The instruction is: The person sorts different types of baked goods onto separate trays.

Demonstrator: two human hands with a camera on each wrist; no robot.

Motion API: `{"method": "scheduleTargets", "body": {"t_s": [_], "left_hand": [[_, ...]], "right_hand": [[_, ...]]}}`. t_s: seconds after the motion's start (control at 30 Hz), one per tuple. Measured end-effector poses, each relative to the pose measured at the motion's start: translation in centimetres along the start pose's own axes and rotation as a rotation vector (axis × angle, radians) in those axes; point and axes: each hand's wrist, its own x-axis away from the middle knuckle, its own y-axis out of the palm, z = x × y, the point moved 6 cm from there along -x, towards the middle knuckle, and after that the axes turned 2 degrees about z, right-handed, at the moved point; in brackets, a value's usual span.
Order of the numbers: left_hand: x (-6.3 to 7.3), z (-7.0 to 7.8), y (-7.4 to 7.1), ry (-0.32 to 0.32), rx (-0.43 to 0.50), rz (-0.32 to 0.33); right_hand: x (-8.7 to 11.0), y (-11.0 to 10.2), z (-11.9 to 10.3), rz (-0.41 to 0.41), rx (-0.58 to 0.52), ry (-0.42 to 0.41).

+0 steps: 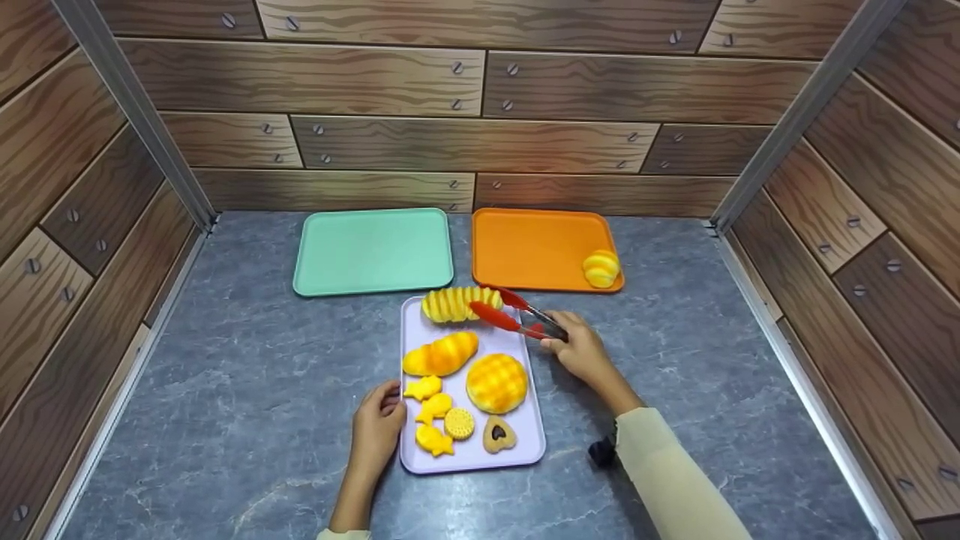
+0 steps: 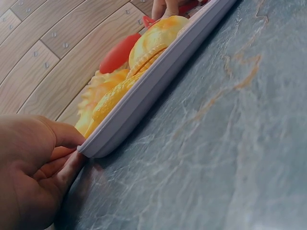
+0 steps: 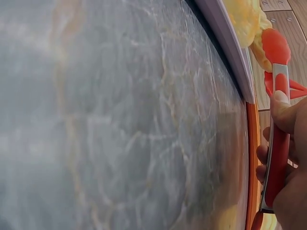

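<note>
Cream sleeve [image 1: 679, 472] nearest, right hand [image 1: 585, 352] gripping red tongs [image 1: 495, 316], tips over right end of the ridged bread [image 1: 448, 306] | bread's along the far edge of the lilac tray [image 1: 472, 460] | left hand [image 1: 377, 429] pinches its left rim, probably anti-skid | green tray [image 1: 375, 251], orange tray [image 1: 532, 247] crowd that far edge, loads of worktop [image 1: 225, 390] either side tho

No text, label, brand, number or sign readable in any view: head, left wrist or right wrist.

The lilac tray [image 1: 531, 439] looks like smooth plastic.
</note>
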Motion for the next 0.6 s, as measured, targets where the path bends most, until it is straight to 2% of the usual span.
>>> {"method": "scheduleTargets", "body": {"t_s": [0.17,0.33,0.6], "left_hand": [[0.0,0.1,0.0,0.014,0.0,0.006],[0.0,0.1,0.0,0.015,-0.009,0.015],[0.0,0.1,0.1,0.013,-0.015,0.012]], "right_hand": [[0.3,-0.9,0.5,0.066,-0.048,0.029],[0.2,-2.0,1.1,0.135,-0.045,0.064],[-0.1,-3.5,2.2,0.222,-0.015,0.203]]}}
